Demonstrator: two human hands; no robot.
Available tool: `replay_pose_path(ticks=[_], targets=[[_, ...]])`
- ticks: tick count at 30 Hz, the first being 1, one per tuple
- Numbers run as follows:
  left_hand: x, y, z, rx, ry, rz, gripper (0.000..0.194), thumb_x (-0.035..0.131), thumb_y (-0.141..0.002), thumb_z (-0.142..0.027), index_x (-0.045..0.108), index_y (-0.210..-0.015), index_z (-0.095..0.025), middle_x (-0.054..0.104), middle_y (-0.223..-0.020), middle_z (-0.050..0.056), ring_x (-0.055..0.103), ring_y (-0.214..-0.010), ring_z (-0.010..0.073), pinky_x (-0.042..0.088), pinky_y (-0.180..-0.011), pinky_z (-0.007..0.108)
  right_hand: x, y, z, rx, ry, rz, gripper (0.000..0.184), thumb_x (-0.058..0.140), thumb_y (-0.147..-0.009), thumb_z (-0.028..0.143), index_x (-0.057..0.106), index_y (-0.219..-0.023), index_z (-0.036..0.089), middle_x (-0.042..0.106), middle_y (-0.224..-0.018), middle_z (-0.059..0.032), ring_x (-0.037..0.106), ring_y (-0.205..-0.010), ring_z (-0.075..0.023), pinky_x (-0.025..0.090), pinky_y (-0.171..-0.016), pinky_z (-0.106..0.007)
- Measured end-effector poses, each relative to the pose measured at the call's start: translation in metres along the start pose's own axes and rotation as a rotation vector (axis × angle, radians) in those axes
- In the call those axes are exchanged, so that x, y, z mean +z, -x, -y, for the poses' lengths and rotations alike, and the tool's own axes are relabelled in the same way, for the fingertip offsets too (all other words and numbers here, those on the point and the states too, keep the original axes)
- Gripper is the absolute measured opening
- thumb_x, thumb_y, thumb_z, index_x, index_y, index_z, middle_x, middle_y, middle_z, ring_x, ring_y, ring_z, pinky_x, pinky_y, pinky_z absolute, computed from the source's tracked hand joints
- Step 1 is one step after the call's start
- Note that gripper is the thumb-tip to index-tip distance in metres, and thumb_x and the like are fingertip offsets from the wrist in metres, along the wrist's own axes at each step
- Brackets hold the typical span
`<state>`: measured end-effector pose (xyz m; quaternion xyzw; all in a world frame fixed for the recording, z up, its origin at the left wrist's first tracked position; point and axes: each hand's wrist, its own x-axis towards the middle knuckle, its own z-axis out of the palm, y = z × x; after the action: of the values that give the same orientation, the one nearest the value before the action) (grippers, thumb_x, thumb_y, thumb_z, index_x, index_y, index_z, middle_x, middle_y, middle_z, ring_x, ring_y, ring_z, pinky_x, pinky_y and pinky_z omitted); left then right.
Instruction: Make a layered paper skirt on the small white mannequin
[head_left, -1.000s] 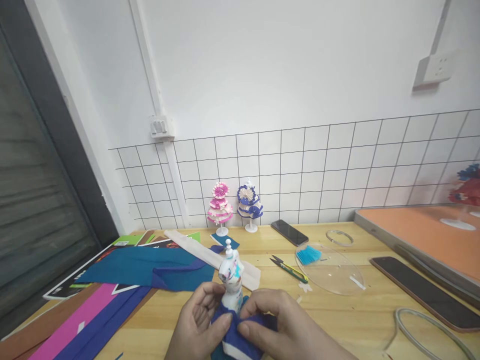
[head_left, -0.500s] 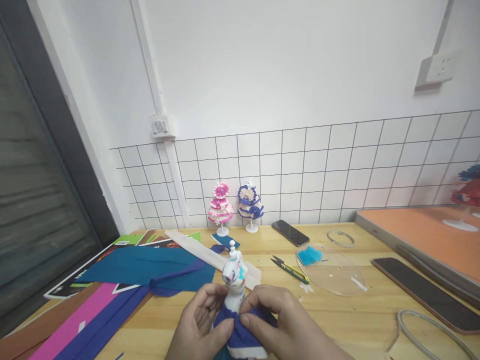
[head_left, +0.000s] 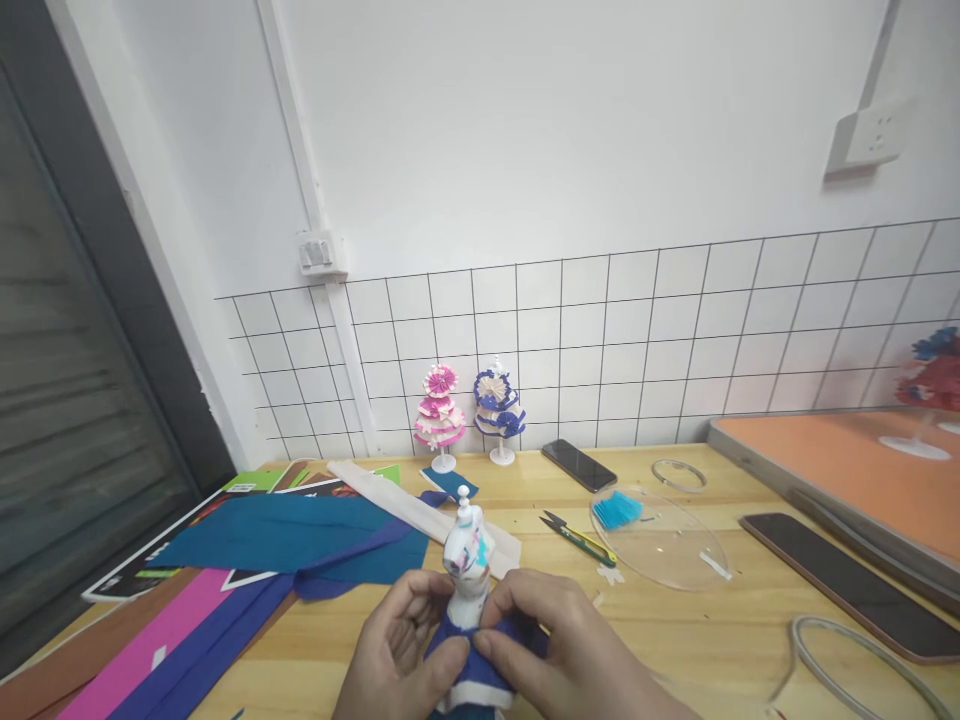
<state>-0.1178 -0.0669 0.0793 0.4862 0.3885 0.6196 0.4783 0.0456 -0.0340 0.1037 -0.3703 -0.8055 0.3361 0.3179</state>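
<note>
A small white dress-form mannequin (head_left: 469, 545) with pink and light-blue smears stands upright between my hands at the bottom middle. Round its waist sits a dark blue skirt (head_left: 474, 672) with a white band at the hem; a teal layer shows below it. My left hand (head_left: 405, 645) pinches the skirt's waist from the left, thumb in front. From the right, my right hand (head_left: 559, 635) presses thumb and forefinger onto the same gathered waist. The mannequin's stand is out of sight.
Teal fabric (head_left: 300, 530), a blue strip (head_left: 202, 650) and a pink strip (head_left: 150, 640) lie left. Behind stand two dressed mannequins, pink (head_left: 440, 410) and blue (head_left: 499, 405). Thread snips (head_left: 577, 540), a clear disc (head_left: 675, 550) and phones (head_left: 579, 465) lie right.
The skirt's white-edged front has shifted slightly left and up under my fingers. Both hands keep their pinch at the waist, and the view has turned very slightly.
</note>
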Motion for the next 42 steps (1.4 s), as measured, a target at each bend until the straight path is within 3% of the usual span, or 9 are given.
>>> replay_pose_path(ticks=[8, 14, 18, 22, 27, 32, 35, 38, 42], targets=[[-0.002, 0.001, 0.0, -0.012, -0.016, -0.005, 0.029, 0.076, -0.061, -0.031, 0.06, -0.083, -0.018, 0.067, -0.082, 0.006, 0.06, -0.082, 0.0195, 0.044, -0.076, 0.027, 0.003, 0.001, 0.0, -0.13, 0.073, -0.029, 0.003, 0.059, -0.076, 0.018, 0.06, -0.073, 0.018, 0.062, -0.071, -0.0012, 0.057, -0.066, -0.0128, 0.042, -0.06, -0.02], [-0.006, -0.002, -0.001, -0.052, 0.062, -0.025, 0.029, 0.074, -0.063, -0.03, 0.06, -0.085, -0.018, 0.067, -0.09, 0.009, 0.06, -0.09, 0.023, 0.043, -0.078, 0.03, 0.0, 0.002, -0.001, -0.493, 0.216, -0.257, 0.005, 0.056, -0.079, 0.014, 0.058, -0.082, 0.017, 0.059, -0.091, -0.0095, 0.055, -0.082, -0.0179, 0.047, -0.068, -0.027], [-0.01, -0.004, -0.002, -0.1, 0.05, -0.019, 0.031, 0.073, -0.064, -0.028, 0.058, -0.089, -0.018, 0.067, -0.09, 0.008, 0.059, -0.09, 0.0225, 0.043, -0.08, 0.032, 0.007, -0.002, -0.002, -0.783, 0.337, -0.38, 0.009, 0.057, -0.081, 0.024, 0.059, -0.081, 0.015, 0.061, -0.076, -0.0068, 0.053, -0.069, -0.0171, 0.045, -0.059, -0.028], [-0.009, -0.003, 0.003, -0.048, 0.058, -0.03, 0.03, 0.074, -0.064, -0.028, 0.059, -0.088, -0.018, 0.066, -0.087, 0.007, 0.06, -0.085, 0.0214, 0.044, -0.075, 0.03, 0.017, -0.004, 0.004, -0.929, 0.523, -0.518, 0.016, 0.048, -0.085, 0.012, 0.062, -0.079, 0.016, 0.062, -0.062, -0.002, 0.051, -0.058, -0.0145, 0.039, -0.054, -0.027], [-0.008, -0.003, 0.007, -0.005, 0.05, -0.038, 0.029, 0.073, -0.064, -0.028, 0.06, -0.088, -0.018, 0.067, -0.09, 0.008, 0.061, -0.088, 0.022, 0.043, -0.077, 0.029, 0.027, -0.003, 0.002, -0.998, 0.645, -0.536, 0.032, 0.042, -0.085, 0.004, 0.056, -0.061, 0.018, 0.053, -0.047, 0.0043, 0.045, -0.046, -0.01, 0.035, -0.048, -0.025], [-0.012, -0.004, 0.0, -0.041, -0.01, -0.027, 0.03, 0.073, -0.065, -0.027, 0.059, -0.09, -0.017, 0.068, -0.095, 0.01, 0.06, -0.093, 0.0234, 0.043, -0.081, 0.031, 0.033, -0.006, -0.005, -1.012, 0.612, -0.557, 0.037, 0.04, -0.087, 0.008, 0.051, -0.054, 0.019, 0.049, -0.045, 0.0043, 0.041, -0.043, -0.0096, 0.035, -0.047, -0.024], [-0.014, -0.003, -0.005, -0.056, -0.07, -0.021, 0.028, 0.071, -0.068, -0.027, 0.059, -0.092, -0.017, 0.067, -0.098, 0.01, 0.06, -0.095, 0.0233, 0.043, -0.085, 0.031, 0.029, -0.006, -0.006, -1.041, 0.614, -0.458, 0.032, 0.041, -0.089, 0.009, 0.054, -0.061, 0.019, 0.052, -0.05, 0.0043, 0.043, -0.047, -0.0099, 0.035, -0.048, -0.024], [-0.015, -0.004, -0.004, -0.054, -0.075, 0.008, 0.027, 0.07, -0.069, -0.028, 0.059, -0.091, -0.017, 0.068, -0.098, 0.011, 0.061, -0.093, 0.0235, 0.045, -0.083, 0.031, 0.019, -0.004, -0.007, -1.025, 0.467, -0.364, 0.022, 0.041, -0.091, 0.015, 0.058, -0.078, 0.019, 0.06, -0.064, 0.0016, 0.052, -0.061, -0.0117, 0.039, -0.057, -0.025], [-0.018, -0.005, 0.001, -0.04, -0.06, 0.09, 0.028, 0.07, -0.069, -0.026, 0.059, -0.094, -0.017, 0.067, -0.097, 0.011, 0.061, -0.092, 0.0229, 0.045, -0.082, 0.031, 0.002, -0.002, -0.007, -0.782, 0.159, -0.331, 0.013, 0.045, -0.085, 0.015, 0.055, -0.093, 0.016, 0.06, -0.083, -0.0068, 0.053, -0.077, -0.0173, 0.043, -0.067, -0.031]])
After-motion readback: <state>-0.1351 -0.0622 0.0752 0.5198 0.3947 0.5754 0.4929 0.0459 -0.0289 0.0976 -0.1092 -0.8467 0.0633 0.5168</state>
